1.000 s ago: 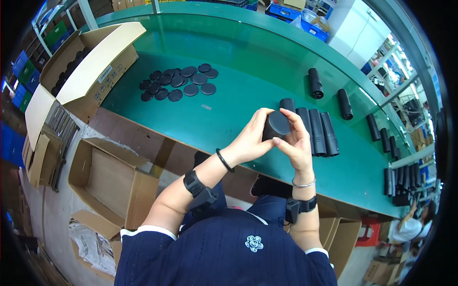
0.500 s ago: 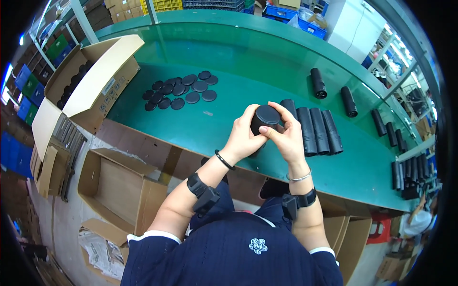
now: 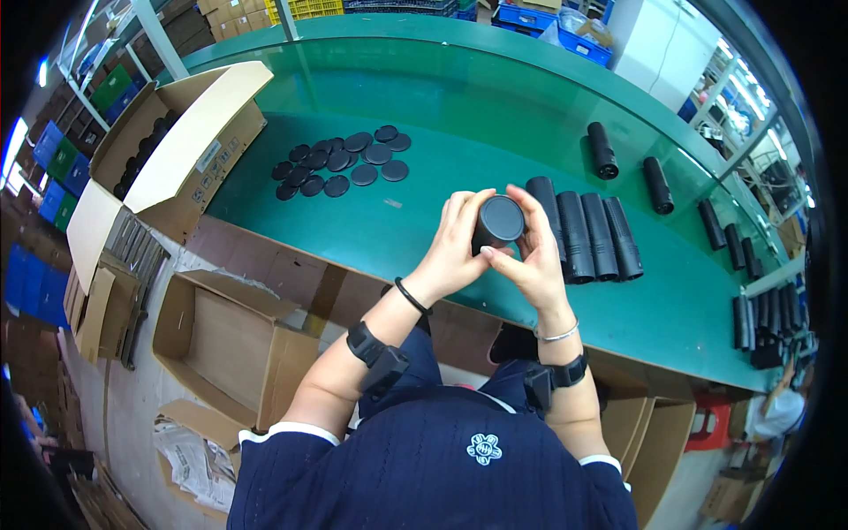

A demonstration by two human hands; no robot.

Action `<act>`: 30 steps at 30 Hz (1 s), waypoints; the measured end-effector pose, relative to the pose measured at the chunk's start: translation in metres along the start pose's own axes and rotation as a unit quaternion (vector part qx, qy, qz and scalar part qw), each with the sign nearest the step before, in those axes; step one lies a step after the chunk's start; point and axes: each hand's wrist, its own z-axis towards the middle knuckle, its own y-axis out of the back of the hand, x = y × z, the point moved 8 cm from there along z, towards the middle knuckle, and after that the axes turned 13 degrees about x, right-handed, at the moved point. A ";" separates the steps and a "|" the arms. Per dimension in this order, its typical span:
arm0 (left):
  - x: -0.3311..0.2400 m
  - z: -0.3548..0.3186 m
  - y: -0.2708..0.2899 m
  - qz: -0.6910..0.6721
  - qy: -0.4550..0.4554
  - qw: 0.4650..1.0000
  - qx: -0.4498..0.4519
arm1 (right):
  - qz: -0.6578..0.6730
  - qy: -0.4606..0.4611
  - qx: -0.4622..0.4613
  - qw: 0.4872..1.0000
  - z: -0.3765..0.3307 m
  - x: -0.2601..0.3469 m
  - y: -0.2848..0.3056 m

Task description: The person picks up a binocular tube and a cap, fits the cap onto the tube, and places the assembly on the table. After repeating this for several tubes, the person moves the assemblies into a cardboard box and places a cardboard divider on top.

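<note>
A black cylindrical tube [image 3: 501, 219] with a round cap on its upper end is tilted toward me above the table's front edge. My left hand [image 3: 455, 243] wraps round its left side, and my right hand [image 3: 534, 256] grips it from the right, thumb below the cap's rim. The tube's lower part is hidden behind my hands. Just right of my right hand, several black tubes [image 3: 590, 238] lie side by side on the green table [image 3: 424, 115]. Left of my hands, a loose group of black round caps [image 3: 338, 161] lies flat on the table.
An open carton [image 3: 190, 168] holding dark pieces stands at the table's left end. More black tubes [image 3: 603, 151] lie farther right, with a cluster of tubes [image 3: 768, 320] at the right end. An open cardboard box [image 3: 216, 353] sits on the floor at left; a red stool [image 3: 709, 422] is at lower right.
The tube in my hands has tipped so that its cap faces me more. My right thumb has come down from the cap's edge to the tube's side.
</note>
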 end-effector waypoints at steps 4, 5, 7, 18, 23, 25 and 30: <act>0.000 -0.006 -0.001 -0.083 0.015 0.996 -0.033 | -0.047 -0.035 -0.014 0.998 -0.003 -0.009 -0.001; 0.005 -0.008 -0.001 -0.096 0.034 0.994 -0.049 | -0.021 -0.047 -0.029 0.998 -0.003 -0.009 -0.002; 0.011 0.001 -0.003 -0.106 0.030 0.994 -0.030 | -0.094 -0.015 -0.092 0.991 0.000 -0.012 -0.001; 0.009 0.007 0.000 -0.153 0.034 0.986 0.057 | 0.042 -0.043 0.009 0.998 0.009 -0.015 0.012; 0.013 0.010 -0.003 -0.076 0.020 0.997 -0.012 | -0.025 -0.032 0.011 0.999 0.013 -0.012 0.018; 0.011 0.011 -0.001 -0.052 0.024 0.998 -0.022 | -0.060 -0.021 -0.024 0.998 0.009 -0.013 0.019; 0.028 0.018 -0.001 -0.082 0.031 0.995 0.037 | -0.048 -0.039 -0.017 0.998 0.023 -0.011 0.018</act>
